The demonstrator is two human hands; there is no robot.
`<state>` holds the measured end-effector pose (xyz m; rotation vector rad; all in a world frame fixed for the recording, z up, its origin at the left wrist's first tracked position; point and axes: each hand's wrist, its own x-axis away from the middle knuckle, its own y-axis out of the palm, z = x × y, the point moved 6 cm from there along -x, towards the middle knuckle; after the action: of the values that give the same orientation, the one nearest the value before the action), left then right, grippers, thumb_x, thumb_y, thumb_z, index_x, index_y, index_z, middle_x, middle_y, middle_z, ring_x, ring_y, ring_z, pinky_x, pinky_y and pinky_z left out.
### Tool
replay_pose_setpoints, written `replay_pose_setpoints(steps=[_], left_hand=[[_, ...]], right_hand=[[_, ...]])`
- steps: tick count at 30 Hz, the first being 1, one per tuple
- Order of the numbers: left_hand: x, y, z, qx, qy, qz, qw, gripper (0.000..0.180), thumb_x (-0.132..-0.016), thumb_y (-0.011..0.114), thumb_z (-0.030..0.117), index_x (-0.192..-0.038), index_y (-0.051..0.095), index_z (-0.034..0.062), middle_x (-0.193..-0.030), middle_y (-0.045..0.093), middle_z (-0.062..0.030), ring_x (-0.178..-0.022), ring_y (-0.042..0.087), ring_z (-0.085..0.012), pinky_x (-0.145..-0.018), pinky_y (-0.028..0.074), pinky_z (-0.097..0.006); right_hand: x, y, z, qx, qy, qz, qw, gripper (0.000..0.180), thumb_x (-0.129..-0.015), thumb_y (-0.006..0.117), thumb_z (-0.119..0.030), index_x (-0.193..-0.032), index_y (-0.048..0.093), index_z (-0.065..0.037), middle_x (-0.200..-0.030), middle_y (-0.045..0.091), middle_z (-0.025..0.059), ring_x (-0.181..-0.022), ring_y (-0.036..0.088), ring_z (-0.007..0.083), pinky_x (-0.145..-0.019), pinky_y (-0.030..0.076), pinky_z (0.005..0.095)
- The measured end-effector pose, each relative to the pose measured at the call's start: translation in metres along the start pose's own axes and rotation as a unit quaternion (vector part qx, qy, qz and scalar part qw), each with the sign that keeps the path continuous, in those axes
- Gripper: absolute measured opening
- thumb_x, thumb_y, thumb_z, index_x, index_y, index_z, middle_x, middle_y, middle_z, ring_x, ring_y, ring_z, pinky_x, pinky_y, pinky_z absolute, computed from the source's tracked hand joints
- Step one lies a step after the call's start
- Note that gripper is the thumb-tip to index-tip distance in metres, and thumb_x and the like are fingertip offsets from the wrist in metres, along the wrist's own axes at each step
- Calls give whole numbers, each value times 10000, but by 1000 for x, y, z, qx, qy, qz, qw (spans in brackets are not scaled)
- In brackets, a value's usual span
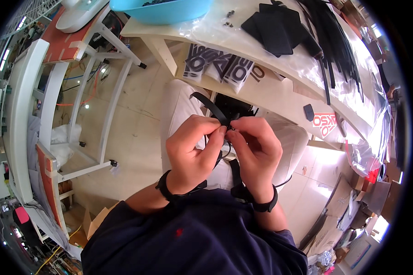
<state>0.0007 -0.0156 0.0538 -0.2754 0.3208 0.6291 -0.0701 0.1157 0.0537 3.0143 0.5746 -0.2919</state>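
Observation:
In front of my lap, both hands meet at one end of a flat black strap [209, 105], whose free end curves up to the left. My left hand [190, 153] is closed, pinching the strap between thumb and forefinger. With thumb and fingertips together, my right hand [259, 153] grips a small metal fitting [231, 129] against the strap's end; the fingers mostly hide it. Dark items lie between my legs beneath the hands, too covered to name. Each wrist wears a black band.
Ahead stands a plastic-covered table [202, 30] with a blue basin [165, 13], small metal pieces [229, 19], flat black pieces [273, 30] and long black strips [337, 46]. Printed packages [215, 66] sit on its lower shelf. White metal frames [110, 110] stand left; cardboard [330, 215] lies right.

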Motion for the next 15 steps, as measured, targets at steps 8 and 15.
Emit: replay_pose_setpoints(steps=[8,15], left_hand=[[4,9,17,-68,102,9,992,99,-803,705,-75,-878,658,-30,-847,692,-123,-727,649,-259,-652,522,-317],[6,17,28,-104,149,-5,983,107,-793,701,-80,-887,664,-43,-863,699,-141,-749,665,-277,-666,535,-329]], right_hand=[[10,-12,-1,-11,-51,3,999,165,-831,685,145,-971,694,59,-1008,692,125,-907,691,173,-757,583,259],[11,-21,1,14,-62,25,998,170,-794,720,138,-934,708,43,-940,718,117,-876,705,203,-742,569,284]])
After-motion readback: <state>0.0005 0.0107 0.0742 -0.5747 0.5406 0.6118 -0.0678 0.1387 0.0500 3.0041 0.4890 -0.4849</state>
